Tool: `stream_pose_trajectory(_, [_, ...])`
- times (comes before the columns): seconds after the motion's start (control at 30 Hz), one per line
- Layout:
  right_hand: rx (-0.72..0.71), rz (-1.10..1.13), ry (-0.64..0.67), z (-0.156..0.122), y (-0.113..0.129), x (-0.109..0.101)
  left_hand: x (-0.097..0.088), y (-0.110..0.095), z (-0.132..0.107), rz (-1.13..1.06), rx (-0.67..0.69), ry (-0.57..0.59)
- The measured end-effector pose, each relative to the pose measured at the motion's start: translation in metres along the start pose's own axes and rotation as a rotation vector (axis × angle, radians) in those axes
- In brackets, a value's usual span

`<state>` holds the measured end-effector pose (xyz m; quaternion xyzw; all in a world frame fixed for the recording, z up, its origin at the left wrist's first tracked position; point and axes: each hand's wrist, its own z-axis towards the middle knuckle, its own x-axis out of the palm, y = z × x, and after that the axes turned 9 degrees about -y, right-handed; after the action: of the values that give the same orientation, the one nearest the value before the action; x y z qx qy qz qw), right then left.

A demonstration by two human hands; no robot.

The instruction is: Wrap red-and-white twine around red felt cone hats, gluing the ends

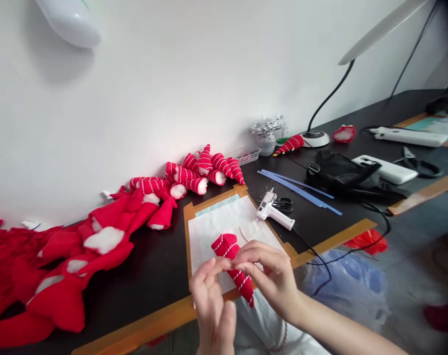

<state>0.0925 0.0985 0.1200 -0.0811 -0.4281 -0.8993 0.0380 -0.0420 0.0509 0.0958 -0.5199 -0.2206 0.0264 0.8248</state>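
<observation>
Pinching a felt cone [229,261] in both hands [269,276], apparently over the paper's [224,222] edge

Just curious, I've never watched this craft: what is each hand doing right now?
Left hand: closed, pinching a red felt cone with white stitching.
Right hand: closed, pinching the same cone.

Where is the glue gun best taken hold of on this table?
Best by its handle: the glue gun lies with the handle sticking out toward the far side, so fingers can likely wrap it. Come from above with the right hand, the nearer one, now on the red cone. The scissors lie just behind, and the black cable trails off the gun's right end.
</observation>
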Motion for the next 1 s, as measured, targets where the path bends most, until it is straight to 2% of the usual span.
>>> stream_pose_trajectory(0.03, [0.026, 0.013, -0.027, -0.002, 0.001, 0.000, 0.002, 0.005, -0.002, -0.002, 0.034, 0.032])
stream_pose_trajectory(0.1, [0.055, 0.035, -0.069, -0.006, 0.000, 0.001, 0.008, 0.007, 0.000, -0.027, 0.006, 0.079])
stream_pose_trajectory(0.17, [0.061, 0.031, -0.081, -0.012, -0.003, 0.001, 0.013, -0.002, 0.011, -0.038, 0.006, -0.010])
stream_pose_trajectory(0.23, [0.074, 0.005, -0.053, -0.019, -0.008, -0.001, 0.014, -0.019, 0.026, -0.041, 0.118, -0.227])
stream_pose_trajectory(0.33, [0.175, -0.045, -0.010, -0.029, -0.018, -0.008, 0.005, -0.040, 0.046, -0.003, 0.147, -0.354])
stream_pose_trajectory(0.43, [0.288, -0.076, -0.064, -0.036, -0.030, -0.018, -0.010, -0.039, 0.049, 0.222, 0.066, -0.445])
stream_pose_trajectory(0.5, [0.336, -0.080, -0.122, -0.040, -0.039, -0.026, -0.021, -0.030, 0.043, 0.343, -0.053, -0.419])
stream_pose_trajectory(0.57, [0.372, -0.081, -0.173, -0.046, -0.048, -0.036, -0.032, -0.019, 0.037, 0.451, -0.074, -0.367])
stream_pose_trajectory(0.63, [0.364, -0.097, -0.223, -0.052, -0.054, -0.050, -0.040, -0.014, 0.033, 0.514, 0.014, -0.299])
stream_pose_trajectory(0.73, [0.293, -0.149, -0.282, -0.061, -0.058, -0.077, -0.040, -0.011, 0.032, 0.478, 0.120, -0.076])
stream_pose_trajectory(0.8, [0.269, -0.189, -0.327, -0.066, -0.056, -0.097, -0.027, -0.007, 0.028, 0.432, 0.092, 0.123])
stream_pose_trajectory(0.93, [0.248, -0.376, -0.361, -0.078, -0.050, -0.133, 0.022, 0.014, 0.005, 0.314, -0.032, 0.507])
stream_pose_trajectory(1.0, [0.203, -0.478, -0.317, -0.087, -0.047, -0.149, 0.044, 0.024, -0.003, 0.357, 0.028, 0.655])
